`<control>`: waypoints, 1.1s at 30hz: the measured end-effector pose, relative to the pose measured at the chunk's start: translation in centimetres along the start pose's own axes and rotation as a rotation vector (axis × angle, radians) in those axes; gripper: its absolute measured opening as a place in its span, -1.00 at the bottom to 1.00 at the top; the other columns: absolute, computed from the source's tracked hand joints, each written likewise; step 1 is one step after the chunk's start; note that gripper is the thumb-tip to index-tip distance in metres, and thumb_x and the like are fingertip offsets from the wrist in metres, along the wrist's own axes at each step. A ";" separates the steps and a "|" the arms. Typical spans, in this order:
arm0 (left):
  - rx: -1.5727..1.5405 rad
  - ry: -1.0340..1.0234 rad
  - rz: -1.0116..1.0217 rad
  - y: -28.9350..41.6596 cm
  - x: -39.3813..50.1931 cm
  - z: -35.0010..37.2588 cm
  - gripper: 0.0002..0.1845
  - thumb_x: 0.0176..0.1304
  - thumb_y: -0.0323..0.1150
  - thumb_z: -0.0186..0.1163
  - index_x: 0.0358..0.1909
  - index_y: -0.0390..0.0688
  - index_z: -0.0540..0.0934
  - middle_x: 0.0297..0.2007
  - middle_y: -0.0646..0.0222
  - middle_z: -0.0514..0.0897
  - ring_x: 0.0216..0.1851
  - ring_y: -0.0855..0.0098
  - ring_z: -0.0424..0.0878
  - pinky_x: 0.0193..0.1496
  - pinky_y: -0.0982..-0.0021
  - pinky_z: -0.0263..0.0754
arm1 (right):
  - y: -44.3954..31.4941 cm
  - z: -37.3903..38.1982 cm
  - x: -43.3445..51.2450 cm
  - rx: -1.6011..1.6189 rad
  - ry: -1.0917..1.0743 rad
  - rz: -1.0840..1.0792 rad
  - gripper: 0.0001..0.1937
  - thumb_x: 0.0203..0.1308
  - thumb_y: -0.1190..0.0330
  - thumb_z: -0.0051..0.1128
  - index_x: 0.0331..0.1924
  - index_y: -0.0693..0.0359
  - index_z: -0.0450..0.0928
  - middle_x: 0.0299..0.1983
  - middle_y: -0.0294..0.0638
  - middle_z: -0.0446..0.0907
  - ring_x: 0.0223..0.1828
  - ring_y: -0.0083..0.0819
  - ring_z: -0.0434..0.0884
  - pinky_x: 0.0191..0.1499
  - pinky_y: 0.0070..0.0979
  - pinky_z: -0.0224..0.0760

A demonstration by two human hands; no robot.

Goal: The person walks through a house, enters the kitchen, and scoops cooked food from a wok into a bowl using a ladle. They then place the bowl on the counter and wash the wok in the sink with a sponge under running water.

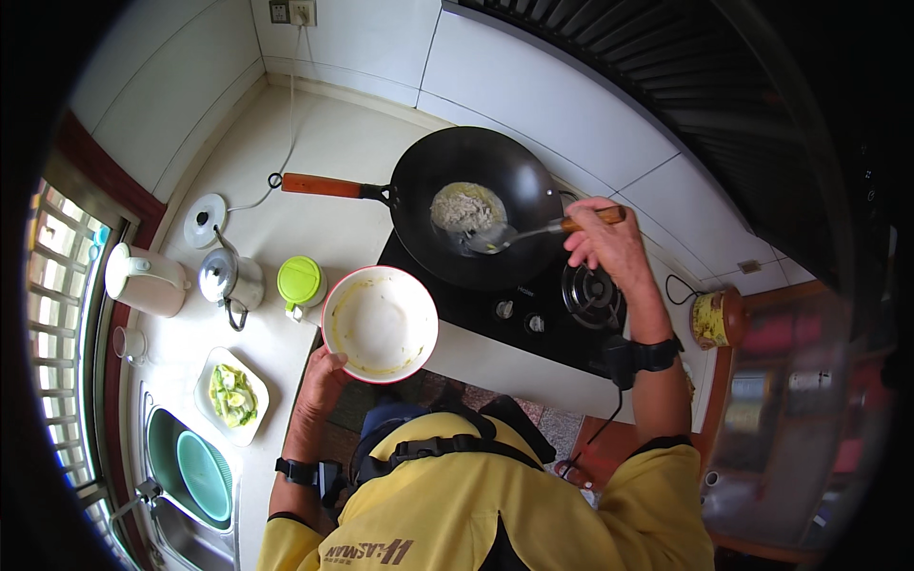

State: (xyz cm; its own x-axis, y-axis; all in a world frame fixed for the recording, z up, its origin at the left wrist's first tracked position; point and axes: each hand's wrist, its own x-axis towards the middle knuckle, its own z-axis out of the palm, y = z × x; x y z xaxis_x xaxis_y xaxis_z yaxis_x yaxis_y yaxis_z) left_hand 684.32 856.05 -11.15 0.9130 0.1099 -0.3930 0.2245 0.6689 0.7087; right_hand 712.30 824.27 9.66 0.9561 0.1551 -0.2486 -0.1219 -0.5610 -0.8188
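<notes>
My left hand (pixel 330 371) grips the rim of a white bowl with a red edge (pixel 382 321); yellowish residue streaks its inside. The bowl is held above the counter's front edge, just left of the stove. In my right hand (pixel 603 232) is the wooden handle of a metal spatula (pixel 539 232). Its head rests low in a black wok (pixel 421 164), against a pale, crumbly food (pixel 464 207) lying in some liquid. The wok sits on the gas stove's left burner, its wooden handle (pixel 321 185) pointing left.
Left of the stove stand a green-lidded jar (pixel 298 280), a metal pot (pixel 232 275), an electric kettle (pixel 146 278) and a plate of chopped greens (pixel 232 396). A sink (pixel 189 528) holds green basins. The right burner (pixel 591 289) is uncovered. A range hood (pixel 643 78) hangs above.
</notes>
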 end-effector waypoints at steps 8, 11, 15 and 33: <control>0.004 -0.018 -0.002 -0.7 -0.1 -0.5 -0.37 0.21 -0.29 0.08 0.30 -0.43 0.42 0.15 0.09 0.63 0.17 0.21 0.63 0.29 0.16 0.50 | 0.6 -0.9 2.3 0.116 0.218 0.061 -0.80 0.25 0.31 0.19 -0.15 0.25 0.60 -0.50 -0.13 0.64 -0.66 -0.48 0.64 -0.68 -0.62 0.32; -0.008 -0.014 0.007 -0.7 -0.2 -0.3 -0.37 0.22 -0.29 0.08 0.30 -0.44 0.42 0.16 0.09 0.63 0.17 0.21 0.63 0.29 0.16 0.50 | 1.3 1.0 2.3 0.102 0.074 -0.104 -0.76 0.24 0.31 0.22 -0.09 0.27 0.62 -0.43 -0.17 0.65 -0.57 -0.48 0.68 -0.57 -0.62 0.39; -0.012 -0.005 0.010 -0.6 -0.2 0.1 -0.37 0.22 -0.29 0.08 0.29 -0.45 0.42 0.16 0.10 0.63 0.17 0.22 0.63 0.29 0.16 0.50 | 1.4 0.7 1.1 0.120 0.014 -0.241 -0.78 0.24 0.35 0.22 -0.11 0.28 0.65 -0.41 -0.24 0.64 -0.52 -0.52 0.68 -0.50 -0.63 0.44; 0.014 0.065 0.051 2.2 0.7 0.1 -0.41 0.27 -0.27 0.03 0.27 -0.45 0.41 0.14 0.03 0.63 0.15 0.17 0.65 0.26 0.12 0.53 | 19.2 3.5 2.8 1.040 0.133 0.266 -0.82 0.30 0.27 0.33 -0.16 0.18 0.65 -0.29 -0.24 0.74 -0.36 -0.56 0.71 -0.32 -0.65 0.46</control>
State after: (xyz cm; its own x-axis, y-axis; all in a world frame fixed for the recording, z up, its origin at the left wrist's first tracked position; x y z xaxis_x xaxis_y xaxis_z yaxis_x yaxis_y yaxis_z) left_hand 685.53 857.48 -9.84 0.8993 0.1919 -0.3929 0.1831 0.6507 0.7369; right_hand 711.75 816.77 -8.52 0.8790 0.0056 -0.4768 -0.4367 0.4113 -0.8001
